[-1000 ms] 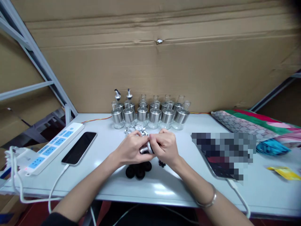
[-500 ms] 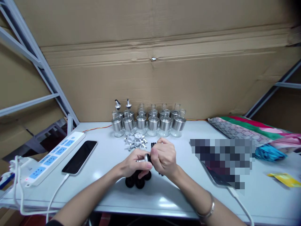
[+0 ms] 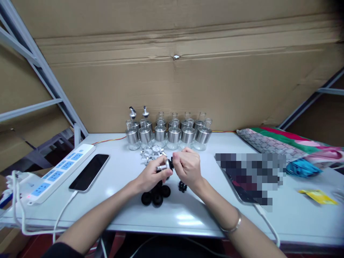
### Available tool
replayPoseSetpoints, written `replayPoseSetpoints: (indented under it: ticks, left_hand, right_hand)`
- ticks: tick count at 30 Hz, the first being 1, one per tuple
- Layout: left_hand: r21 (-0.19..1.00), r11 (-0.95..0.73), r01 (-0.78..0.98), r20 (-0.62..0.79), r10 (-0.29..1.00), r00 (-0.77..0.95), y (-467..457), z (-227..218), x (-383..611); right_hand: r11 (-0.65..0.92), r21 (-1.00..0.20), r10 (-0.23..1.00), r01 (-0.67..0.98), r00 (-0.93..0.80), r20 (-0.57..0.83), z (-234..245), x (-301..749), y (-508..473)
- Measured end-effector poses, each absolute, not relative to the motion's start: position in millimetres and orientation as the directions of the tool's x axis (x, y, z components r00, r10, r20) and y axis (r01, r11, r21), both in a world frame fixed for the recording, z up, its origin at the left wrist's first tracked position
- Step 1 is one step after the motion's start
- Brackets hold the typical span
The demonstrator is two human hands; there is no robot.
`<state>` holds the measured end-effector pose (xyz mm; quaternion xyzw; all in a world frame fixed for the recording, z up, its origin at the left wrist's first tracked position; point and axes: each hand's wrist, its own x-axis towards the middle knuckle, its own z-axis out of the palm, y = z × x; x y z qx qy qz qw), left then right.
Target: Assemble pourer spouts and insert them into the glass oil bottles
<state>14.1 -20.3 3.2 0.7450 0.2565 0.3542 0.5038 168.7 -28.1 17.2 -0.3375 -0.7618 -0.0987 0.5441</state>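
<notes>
My left hand (image 3: 151, 175) pinches a silver pour spout (image 3: 167, 165) by its metal part, nozzle toward the left. My right hand (image 3: 187, 167) is closed around the spout's black stopper end, which its fingers mostly hide. Just below my hands, several round black stoppers (image 3: 157, 199) lie on the table, and a small cluster of black pieces (image 3: 182, 186) sits under my right hand. Behind my left hand is a pile of silver spout parts (image 3: 150, 154). Farther back stand two rows of glass bottles (image 3: 174, 136) with metal bands; two rear ones carry pour spouts (image 3: 145, 111).
On the left are a white power strip (image 3: 61, 172) and a charging phone (image 3: 90, 172). To the right lie another phone (image 3: 245, 195), partly blurred out, a patterned cloth bundle (image 3: 285, 145) and a yellow packet (image 3: 318, 196). Cardboard (image 3: 172, 86) walls off the back.
Both hands have risen slightly off the table with the spout, uncovering more of the black stoppers and the black cluster. The view has tilted down a little.
</notes>
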Motion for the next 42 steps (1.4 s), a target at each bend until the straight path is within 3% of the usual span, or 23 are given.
replayPoseSetpoints:
  ticks: [5,8,10,13,16,28,36,42]
  left_hand:
    - [0.854,-0.511,0.102,0.365,0.726,0.583,-19.6,10.7,10.6]
    - [0.733,-0.642,0.225,0.437,0.698,0.567,-17.3,11.6,6.9]
    - [0.535,-0.778,0.329,0.535,0.614,0.581,-13.1,12.4,2.2]
    - [0.133,-0.902,0.411,0.657,0.391,0.645,-4.2,15.7,-7.8]
    - [-0.060,-0.901,0.430,0.701,0.269,0.661,2.4,20.3,-16.1]
    - [-0.234,-0.877,0.420,0.723,0.132,0.678,6.1,26.0,-17.5]
    - [-0.324,-0.845,0.425,0.742,0.051,0.668,0.9,31.7,-15.4]
    - [-0.358,-0.840,0.408,0.751,0.000,0.661,-1.0,33.7,-12.5]
  right_hand:
    - [0.729,-0.257,0.452,0.635,-0.165,0.876,14.0,170.3,-25.0]
    - [0.708,-0.287,0.496,0.645,-0.164,0.853,13.1,170.2,-24.7]
    - [0.692,-0.307,0.527,0.654,-0.165,0.834,13.0,169.1,-25.8]
    - [0.683,-0.370,0.577,0.629,-0.156,0.801,13.2,166.3,-28.6]
    - [0.691,-0.447,0.626,0.568,-0.161,0.763,13.7,163.7,-30.9]
    - [0.677,-0.486,0.707,0.553,-0.304,0.639,20.1,166.0,-35.5]
    - [0.729,-0.352,0.628,0.587,-0.367,0.687,26.9,168.4,-38.2]
    - [0.744,-0.348,0.619,0.570,-0.393,0.680,25.9,170.8,-35.5]
